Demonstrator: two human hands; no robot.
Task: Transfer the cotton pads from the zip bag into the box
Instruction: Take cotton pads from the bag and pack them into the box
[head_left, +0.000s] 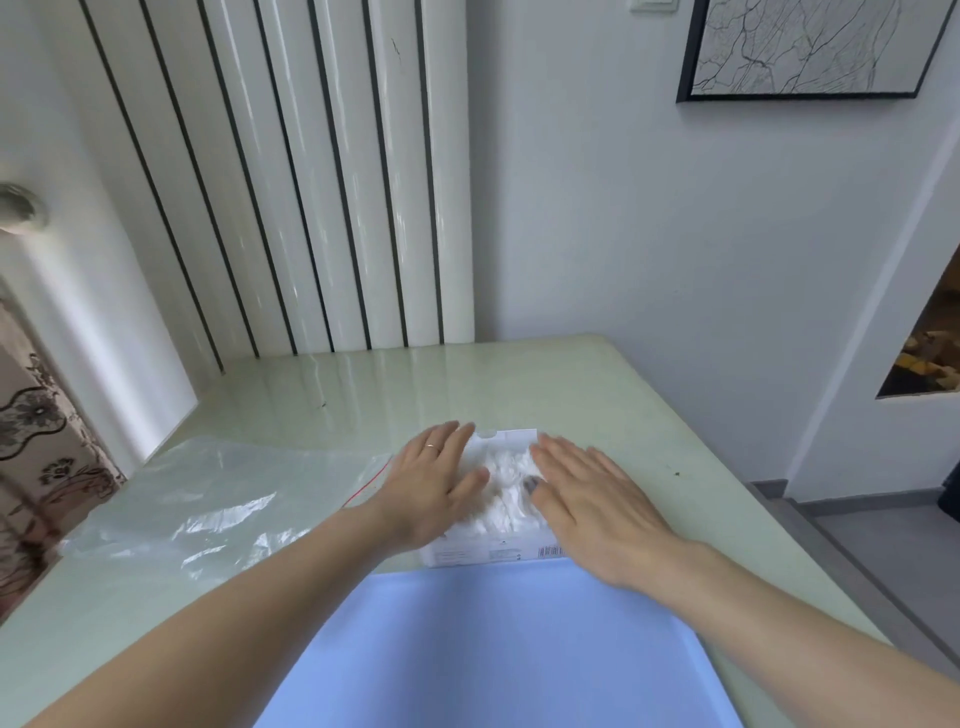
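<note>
A white cardboard box (485, 555) lies open in the middle of the table, filled with white cotton pads (506, 486). My left hand (434, 480) rests flat on the box's left side, fingers spread, a ring on one finger. Over the box's right side lies my right hand (587, 496), flat too, its thumb touching the pads. Neither hand grips anything. The clear zip bag (208, 501) with a red seal line lies flat and looks empty to the left of the box.
The pale green glossy table (597, 384) stands against a white wall and a white ribbed radiator (311, 182). A light blue sheet (498, 649) covers the table's near edge below the box. The table's right edge drops to a grey floor.
</note>
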